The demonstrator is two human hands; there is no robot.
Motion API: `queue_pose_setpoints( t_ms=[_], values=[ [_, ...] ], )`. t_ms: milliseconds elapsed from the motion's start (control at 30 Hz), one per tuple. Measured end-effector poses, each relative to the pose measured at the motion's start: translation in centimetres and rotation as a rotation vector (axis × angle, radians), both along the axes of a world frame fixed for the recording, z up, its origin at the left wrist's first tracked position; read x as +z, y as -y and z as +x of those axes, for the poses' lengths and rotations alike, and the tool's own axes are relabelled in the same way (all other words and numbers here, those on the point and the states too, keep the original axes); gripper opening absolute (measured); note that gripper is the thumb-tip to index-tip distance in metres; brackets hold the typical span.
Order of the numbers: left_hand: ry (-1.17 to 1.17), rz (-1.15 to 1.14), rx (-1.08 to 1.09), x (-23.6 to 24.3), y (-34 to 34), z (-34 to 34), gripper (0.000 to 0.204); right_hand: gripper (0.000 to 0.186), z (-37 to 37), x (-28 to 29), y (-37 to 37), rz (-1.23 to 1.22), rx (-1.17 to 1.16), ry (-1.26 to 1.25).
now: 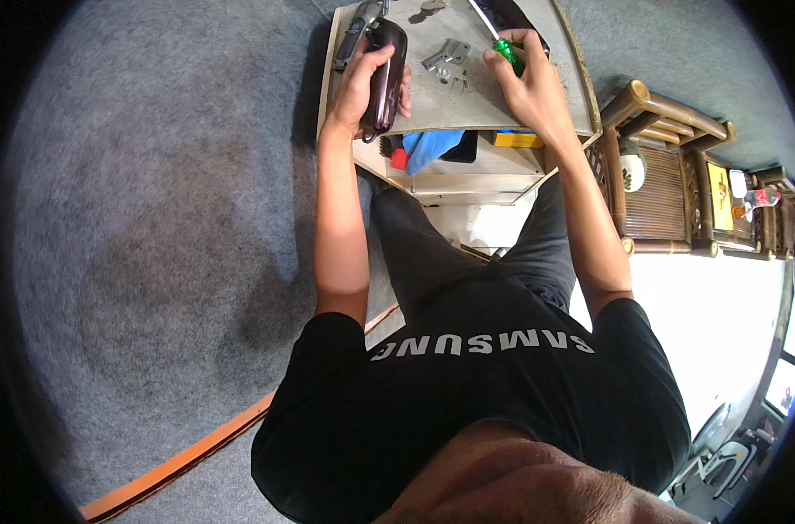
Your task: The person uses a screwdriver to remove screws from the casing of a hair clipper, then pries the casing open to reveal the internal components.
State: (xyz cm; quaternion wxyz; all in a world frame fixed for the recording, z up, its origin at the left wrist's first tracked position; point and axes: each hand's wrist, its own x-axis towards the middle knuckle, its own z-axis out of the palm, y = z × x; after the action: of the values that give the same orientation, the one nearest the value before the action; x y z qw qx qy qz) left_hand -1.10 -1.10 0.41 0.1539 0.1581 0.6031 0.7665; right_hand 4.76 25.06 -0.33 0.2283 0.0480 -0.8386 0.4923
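My left hand [354, 92] is closed around a glossy dark maroon hair clipper [387, 83], held upright over the left side of the small table [424, 105]. My right hand [535, 87] grips the green handle of a screwdriver [505, 51], its metal shaft slanting up and away to the left. Between the hands lie a metal clipper blade [449, 54] and several tiny parts, perhaps screws. Beyond my left hand rests a grey clipper [356, 33]. Beside the screwdriver lies a long, glossy dark piece [518, 24], partly hidden by my right hand.
On the shelf below the tabletop are a blue cloth [432, 148], a red item [399, 159] and a yellow box [517, 139]. Bamboo furniture [655, 196] stands at the right, with a bottle [764, 197] further along it. My legs are against the table's near side.
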Motion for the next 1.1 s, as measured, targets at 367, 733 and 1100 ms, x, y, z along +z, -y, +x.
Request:
queue_pose_setpoints(
  t_ms=[367, 733, 1100],
  values=[
    [0.077, -0.064, 0.093, -0.3, 0.7, -0.7, 0.066, 0.026, 2.2, 0.6, -1.2, -0.011, 0.558, 0.130],
    [0.002, 0.150, 0.068, -0.9, 2.5, -1.7, 0.065, 0.028, 1.5, 0.1, -1.7, -0.058, 0.673, 0.226],
    [-0.005, 0.057, 0.133, -1.3, 2.6, -1.7, 0.066, 0.028, 1.7, 0.0, -1.3, -0.017, 0.622, 0.175]
  ],
)
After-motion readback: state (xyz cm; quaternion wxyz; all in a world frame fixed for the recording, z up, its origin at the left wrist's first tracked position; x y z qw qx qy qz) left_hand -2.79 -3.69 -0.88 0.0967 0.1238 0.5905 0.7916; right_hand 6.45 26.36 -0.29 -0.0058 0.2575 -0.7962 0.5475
